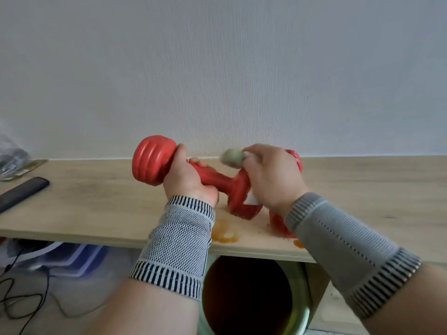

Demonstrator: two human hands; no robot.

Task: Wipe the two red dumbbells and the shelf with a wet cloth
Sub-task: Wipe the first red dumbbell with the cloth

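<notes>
My left hand (187, 182) grips the handle of a red dumbbell (153, 163), holding it tilted, its left head raised and its right head down on the wooden shelf (96, 201). My right hand (271, 175) holds a pale, blurred cloth (232, 157) against the dumbbell's right head. A second red dumbbell (280, 224) lies on the shelf behind my right hand and wrist, mostly hidden. Orange stains (223, 232) mark the shelf near its front edge.
A black flat device (23, 193) and a dark bag (12, 158) lie at the shelf's left end. A pale wall rises right behind the shelf. Below the front edge stand a green bucket (300, 310), cables (24, 301) and a bluish plastic item (72, 259).
</notes>
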